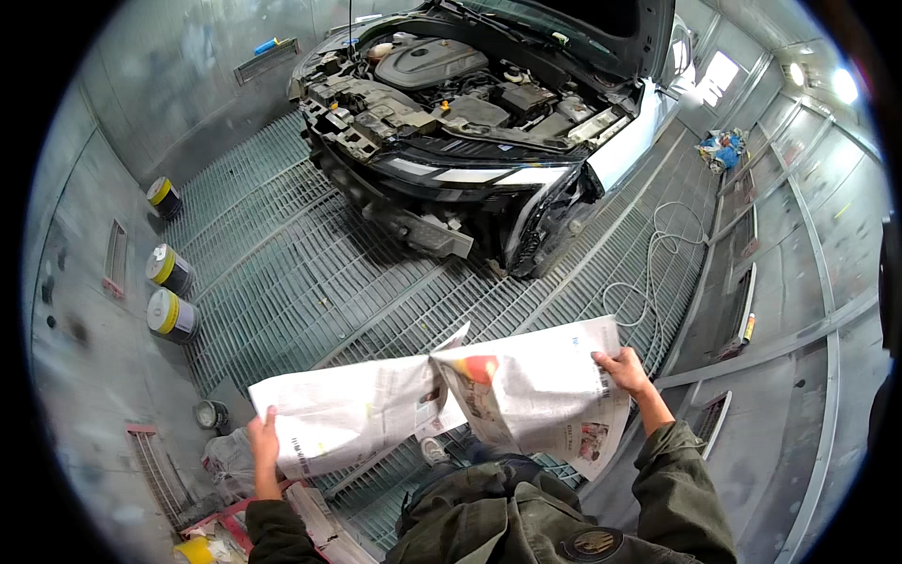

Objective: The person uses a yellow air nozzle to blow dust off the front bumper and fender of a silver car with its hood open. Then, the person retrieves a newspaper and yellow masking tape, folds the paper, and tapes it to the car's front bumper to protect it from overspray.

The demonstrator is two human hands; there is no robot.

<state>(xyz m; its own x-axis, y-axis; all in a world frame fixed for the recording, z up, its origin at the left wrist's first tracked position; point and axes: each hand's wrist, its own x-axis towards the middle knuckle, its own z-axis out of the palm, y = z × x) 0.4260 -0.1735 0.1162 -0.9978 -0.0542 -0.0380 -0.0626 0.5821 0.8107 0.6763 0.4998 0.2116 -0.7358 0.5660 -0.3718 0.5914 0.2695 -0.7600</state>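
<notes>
A wide newspaper [362, 406] is stretched between my two hands in front of my body, above the grated floor. My left hand [264, 440] pinches its left edge, thumb on top. At the upper right edge my right hand [622, 369] grips the paper between thumb and fingers. A fold dips in the middle, where the sheets split and a second layer pokes up behind. Part of the paper's right half hangs lower, showing coloured pictures. Beyond the newspaper stands a car [451, 141] with its hood raised, its engine bay exposed and its front bumper off.
Several metal cans [173, 315] with yellow-black bands stand along the left wall. A pale hose [650, 282] lies coiled on the floor grating [272, 310] at right. A plastic bag [230, 462] and a round lamp-like object [210, 414] sit at lower left. Crumpled bags [722, 150] lie far right.
</notes>
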